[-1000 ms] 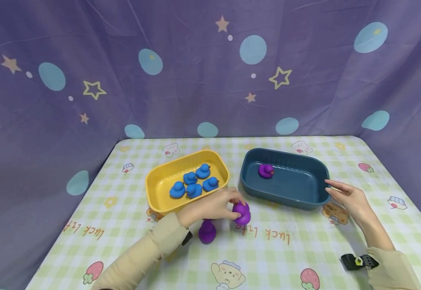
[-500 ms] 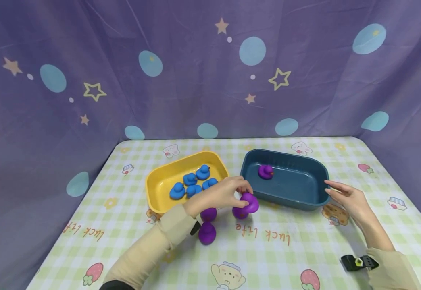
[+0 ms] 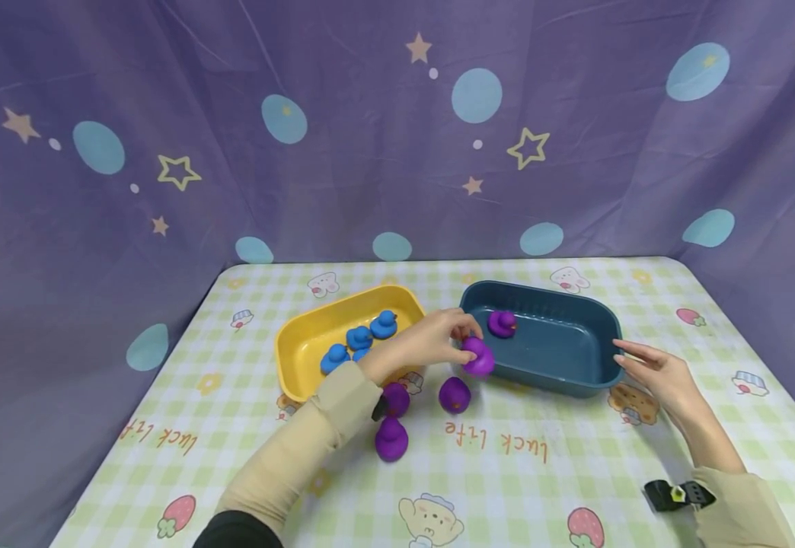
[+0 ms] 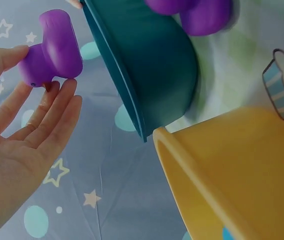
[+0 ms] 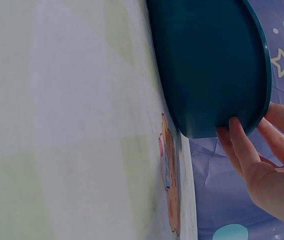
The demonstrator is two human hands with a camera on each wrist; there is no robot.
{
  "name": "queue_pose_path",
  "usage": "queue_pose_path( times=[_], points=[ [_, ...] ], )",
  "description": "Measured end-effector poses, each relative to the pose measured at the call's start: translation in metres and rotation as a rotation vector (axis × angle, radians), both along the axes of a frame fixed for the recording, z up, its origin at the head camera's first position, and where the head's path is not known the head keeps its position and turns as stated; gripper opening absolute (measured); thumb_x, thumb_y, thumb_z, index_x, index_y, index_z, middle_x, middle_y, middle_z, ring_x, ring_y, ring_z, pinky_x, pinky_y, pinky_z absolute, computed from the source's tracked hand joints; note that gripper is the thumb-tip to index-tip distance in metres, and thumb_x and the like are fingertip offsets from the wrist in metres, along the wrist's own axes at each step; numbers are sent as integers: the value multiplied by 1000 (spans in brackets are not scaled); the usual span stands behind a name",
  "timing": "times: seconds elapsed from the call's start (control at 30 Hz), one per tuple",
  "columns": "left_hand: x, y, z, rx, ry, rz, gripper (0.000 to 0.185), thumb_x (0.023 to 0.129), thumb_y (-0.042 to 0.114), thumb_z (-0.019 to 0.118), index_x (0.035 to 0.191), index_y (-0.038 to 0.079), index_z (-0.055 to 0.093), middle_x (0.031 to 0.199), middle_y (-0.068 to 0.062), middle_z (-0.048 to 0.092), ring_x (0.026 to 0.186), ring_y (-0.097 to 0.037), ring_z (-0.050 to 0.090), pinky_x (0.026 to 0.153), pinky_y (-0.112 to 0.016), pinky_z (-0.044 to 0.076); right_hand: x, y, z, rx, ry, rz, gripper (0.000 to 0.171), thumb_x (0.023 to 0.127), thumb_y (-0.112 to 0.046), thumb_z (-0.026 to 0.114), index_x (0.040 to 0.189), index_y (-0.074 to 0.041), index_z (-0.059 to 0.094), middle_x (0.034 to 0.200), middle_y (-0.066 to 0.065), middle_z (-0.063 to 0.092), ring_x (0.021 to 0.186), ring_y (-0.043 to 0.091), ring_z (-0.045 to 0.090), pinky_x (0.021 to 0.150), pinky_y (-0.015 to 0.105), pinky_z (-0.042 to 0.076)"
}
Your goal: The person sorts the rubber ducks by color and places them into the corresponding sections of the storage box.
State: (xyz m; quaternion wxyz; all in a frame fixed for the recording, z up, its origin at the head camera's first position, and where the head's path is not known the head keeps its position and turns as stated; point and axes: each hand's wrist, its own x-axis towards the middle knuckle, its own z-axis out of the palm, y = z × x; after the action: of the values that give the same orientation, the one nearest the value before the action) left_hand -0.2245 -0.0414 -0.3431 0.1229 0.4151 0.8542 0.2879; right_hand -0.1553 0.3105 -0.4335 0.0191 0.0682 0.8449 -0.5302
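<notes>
My left hand (image 3: 439, 336) pinches a purple rubber duck (image 3: 478, 358) between thumb and fingertips. It is held in the air by the near left wall of the dark teal bin (image 3: 541, 374). In the left wrist view this duck (image 4: 62, 47) hangs clear of the bin's rim. A purple duck (image 3: 502, 324) sits inside the teal bin. Three more purple ducks lie on the table: one (image 3: 454, 395) below my left hand, another (image 3: 395, 399) by the wrist, a third (image 3: 391, 440) nearer. My right hand (image 3: 665, 380) holds the teal bin's right end, fingers at the rim and outer wall (image 5: 212, 100).
A yellow bin (image 3: 301, 335) stands to the left with several blue ducks (image 3: 359, 338) in it, partly covered by my left forearm. A checked tablecloth (image 3: 507, 495) covers the table. A purple patterned curtain (image 3: 370, 152) hangs behind the table's far edge.
My left hand has lifted the purple duck off the table and carried it away from me, towards the teal bin. The duck that was under it now shows fully. The right hand has stayed put.
</notes>
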Motion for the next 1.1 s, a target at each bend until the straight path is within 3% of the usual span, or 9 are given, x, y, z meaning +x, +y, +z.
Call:
queue_pose_path(
  times=[0.3, 0.37, 0.53, 0.77, 0.9, 1.1],
  points=[
    [-17, 10, 0, -17, 17, 36, 26, 81, 15, 68, 105, 6, 61, 93, -6, 60, 88, -19, 56, 77, -17, 44, -1, 4, -4, 6, -4, 22, 60, 89, -42, 53, 137, -7, 41, 143, 22, 31, 88, -22, 44, 76, 11, 47],
    [-19, 12, 0, -17, 17, 43, 26, 81, 15, 68, 104, 6, 61, 93, -6, 60, 87, -17, 56, 77, -17, 44, -4, 8, -9, -7, -5, 15, 59, 88, -43, 54, 136, -11, 44, 143, 19, 33, 89, -21, 45, 75, 11, 47],
    [-25, 18, 0, -29, 1, 55, 26, 81, 15, 68, 105, 7, 61, 94, -6, 60, 86, -15, 54, 75, -17, 43, -10, 14, -24, -46, -16, -21, 58, 84, -49, 58, 133, -20, 49, 134, -3, 42, 90, -20, 47, 74, 9, 46],
    [-33, 27, -4, -41, 2, 58, 27, 81, 14, 68, 105, 6, 62, 92, -7, 61, 83, -15, 54, 72, -17, 43, -6, 11, -15, -22, -3, 14, 57, 89, -41, 55, 136, -12, 44, 143, 15, 34, 90, -20, 45, 75, 10, 47],
    [-38, 31, -7, -66, 18, 54, 26, 81, 14, 67, 105, 6, 62, 92, -6, 61, 82, -14, 53, 71, -17, 43, -11, 15, -27, -54, -12, -27, 57, 84, -47, 58, 133, -18, 49, 135, 0, 41, 90, -20, 48, 74, 9, 46],
    [-44, 36, -12, -89, 31, 29, 26, 81, 12, 66, 106, 5, 62, 91, -7, 61, 78, -13, 52, 68, -16, 41, -15, 22, -37, -67, 15, -15, 61, 83, -51, 58, 133, -18, 48, 131, -6, 43, 92, -19, 49, 74, 10, 47]
  ],
)
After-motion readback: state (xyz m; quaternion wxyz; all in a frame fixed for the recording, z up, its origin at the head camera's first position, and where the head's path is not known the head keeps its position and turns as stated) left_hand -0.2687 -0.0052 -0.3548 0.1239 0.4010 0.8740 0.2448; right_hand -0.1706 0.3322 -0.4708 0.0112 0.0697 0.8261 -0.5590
